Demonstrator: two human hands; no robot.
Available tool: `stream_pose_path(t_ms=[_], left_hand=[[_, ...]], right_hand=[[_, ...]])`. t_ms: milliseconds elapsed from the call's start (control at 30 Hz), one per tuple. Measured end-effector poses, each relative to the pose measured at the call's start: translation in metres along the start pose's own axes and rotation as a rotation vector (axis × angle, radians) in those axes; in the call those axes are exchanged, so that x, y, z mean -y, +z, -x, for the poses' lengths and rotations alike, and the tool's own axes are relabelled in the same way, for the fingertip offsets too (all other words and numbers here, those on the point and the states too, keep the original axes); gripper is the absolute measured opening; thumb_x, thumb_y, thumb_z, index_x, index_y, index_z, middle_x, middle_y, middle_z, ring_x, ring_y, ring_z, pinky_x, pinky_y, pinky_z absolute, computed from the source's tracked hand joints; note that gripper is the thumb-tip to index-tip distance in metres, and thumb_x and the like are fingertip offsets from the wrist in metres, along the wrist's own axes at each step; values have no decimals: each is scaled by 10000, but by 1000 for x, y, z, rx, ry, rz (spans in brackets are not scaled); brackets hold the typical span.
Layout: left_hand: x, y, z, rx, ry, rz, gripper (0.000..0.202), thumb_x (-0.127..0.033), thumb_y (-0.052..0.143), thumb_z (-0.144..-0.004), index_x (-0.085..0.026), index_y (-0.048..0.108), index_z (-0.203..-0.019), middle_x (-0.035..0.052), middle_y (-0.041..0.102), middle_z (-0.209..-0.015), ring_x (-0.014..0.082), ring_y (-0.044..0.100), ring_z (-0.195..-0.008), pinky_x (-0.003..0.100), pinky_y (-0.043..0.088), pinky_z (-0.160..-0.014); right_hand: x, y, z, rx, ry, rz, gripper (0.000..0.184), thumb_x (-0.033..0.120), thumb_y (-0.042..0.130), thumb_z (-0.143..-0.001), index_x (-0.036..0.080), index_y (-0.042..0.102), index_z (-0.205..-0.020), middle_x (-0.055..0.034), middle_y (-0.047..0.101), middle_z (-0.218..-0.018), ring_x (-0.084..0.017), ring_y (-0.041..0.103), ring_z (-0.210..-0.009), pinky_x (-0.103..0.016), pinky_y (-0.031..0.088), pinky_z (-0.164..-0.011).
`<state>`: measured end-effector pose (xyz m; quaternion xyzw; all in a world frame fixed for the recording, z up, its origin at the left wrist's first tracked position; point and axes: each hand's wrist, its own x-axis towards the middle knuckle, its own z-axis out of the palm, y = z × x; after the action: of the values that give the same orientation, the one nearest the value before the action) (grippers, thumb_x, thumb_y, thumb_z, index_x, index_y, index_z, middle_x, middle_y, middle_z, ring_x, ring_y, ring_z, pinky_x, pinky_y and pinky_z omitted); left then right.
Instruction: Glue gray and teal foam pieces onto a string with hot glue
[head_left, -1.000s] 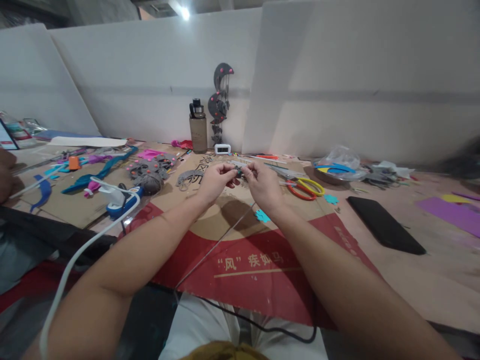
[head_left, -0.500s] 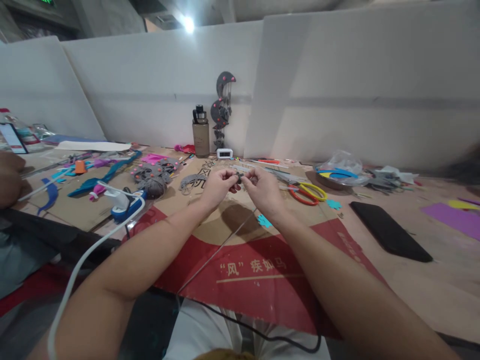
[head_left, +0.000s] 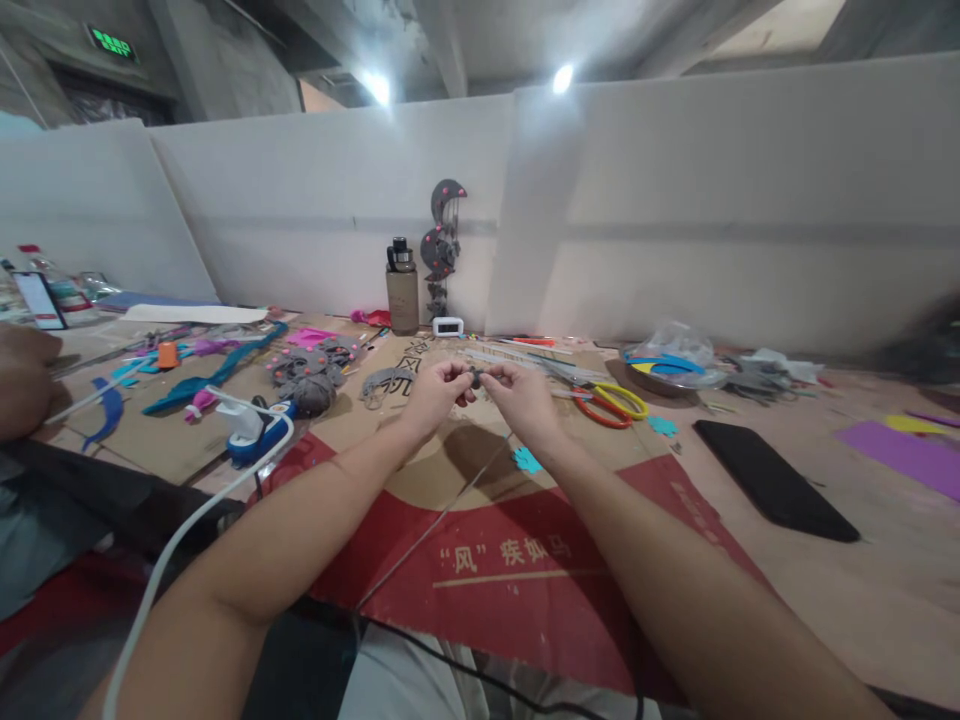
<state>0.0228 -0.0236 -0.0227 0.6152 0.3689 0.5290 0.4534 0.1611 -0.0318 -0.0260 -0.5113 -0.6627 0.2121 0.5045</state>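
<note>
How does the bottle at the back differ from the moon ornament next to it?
The bottle is tan with a black cap; the moon ornament is grey with pink dots. The bottle is a short cylinder; the ornament is taller stacked crescents. Both stand upright by the white panel.

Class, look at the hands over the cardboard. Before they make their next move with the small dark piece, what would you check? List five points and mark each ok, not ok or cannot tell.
1. Small dark piece pinched in the grip of left hand and right hand: ok.
2. Thin grey strand runs from the hands toward the body without visible tangles: ok.
3. Strand joined to the piece: cannot tell.
4. Scissors lie flat beside the right hand, apart from it: ok.
5. Blue and white corded tool lies on the cardboard, apart from the left hand: ok.
</note>
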Motion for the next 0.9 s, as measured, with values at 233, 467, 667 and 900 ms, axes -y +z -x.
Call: stream_pose_path(t_ms=[233,467,667,900], left_hand=[[3,-2,0,46,-92,9,117,-242,584,-731,-125,585,-716,-11,554,-524,61,489,-463,184,351,-474],[4,1,-1,65,-230,113,141,-245,649,-694,-137,559,-712,-19,544,-553,66,517,-463,176,350,-446],[4,-2,-2,103,-256,167,276,-299,672,-698,-168,559,-913,36,632,-812,86,584,-580,192,415,-488],[2,-9,-8,-8,-203,17,152,-174,447,-716,-153,460,-565,-30,473,-513,45,389,-387,180,286,-399]], right_hand=[[-4,4,0,-10,48,-43,222,368,543,-707,160,611,-672,26,506,-534,-89,383,-500,-218,267,-493],[-13,6,-1,15,165,-162,229,382,579,-650,156,588,-681,42,483,-512,-73,335,-456,-215,233,-454],[-21,-2,-7,-69,202,-137,196,351,539,-643,159,581,-655,57,434,-467,-72,313,-428,-219,231,-450],[-18,-4,-7,-94,213,-166,185,341,523,-634,162,564,-652,65,399,-443,-75,320,-420,-219,255,-462]])
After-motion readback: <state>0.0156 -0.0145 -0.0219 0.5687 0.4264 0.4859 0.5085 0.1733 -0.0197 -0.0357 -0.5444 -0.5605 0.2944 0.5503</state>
